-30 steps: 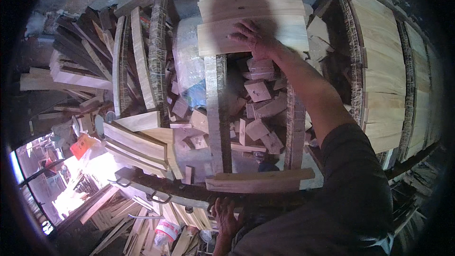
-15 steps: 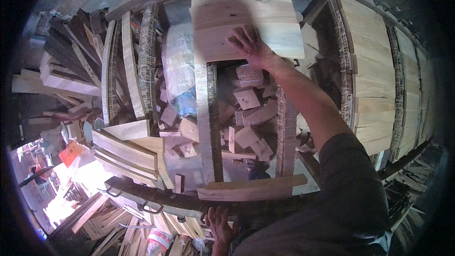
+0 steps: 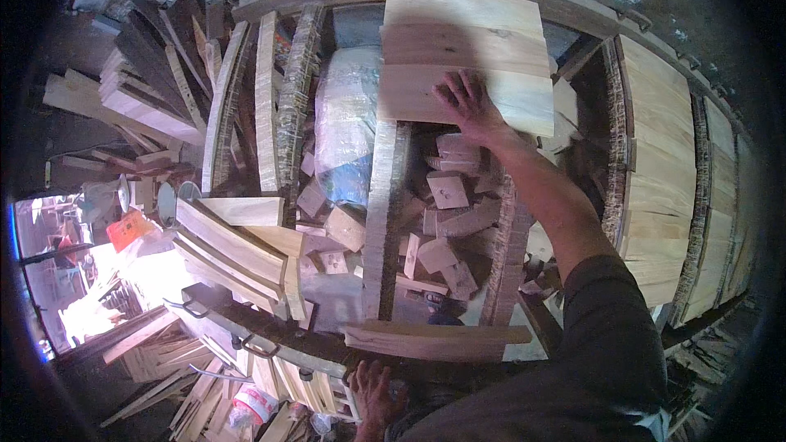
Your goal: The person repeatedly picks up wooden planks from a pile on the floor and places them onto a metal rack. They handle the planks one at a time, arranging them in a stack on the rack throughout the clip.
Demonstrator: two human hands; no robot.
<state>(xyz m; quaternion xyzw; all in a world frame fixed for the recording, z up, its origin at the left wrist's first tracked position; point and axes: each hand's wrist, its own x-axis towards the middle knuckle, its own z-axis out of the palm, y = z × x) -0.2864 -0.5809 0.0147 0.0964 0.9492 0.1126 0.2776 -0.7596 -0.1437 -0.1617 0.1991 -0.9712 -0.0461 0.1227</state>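
Observation:
My right hand (image 3: 472, 106) lies with its fingers spread on the nearest of several pale wooden boards (image 3: 508, 102). These boards sit edge to edge as a panel across the wooden bars (image 3: 385, 237) of a frame. Along the near side of the frame, my left hand (image 3: 377, 397) rests at the dark rail (image 3: 327, 352), fingers apart and holding nothing that I can see. A loose pale plank (image 3: 438, 341) lies on the near rail, between my two hands.
Wood offcuts (image 3: 446, 190) lie under the bars, beside a plastic-wrapped bundle (image 3: 348, 115). Several pale planks (image 3: 233, 258) are stacked at the left. More board panels (image 3: 659, 164) cover the frame at the right. Metal handles (image 3: 262, 346) stick out from the rails.
The whole view has shifted, so the frame appears farther right and lower. My right hand stays on the same board, and my left hand stays by the near rail.

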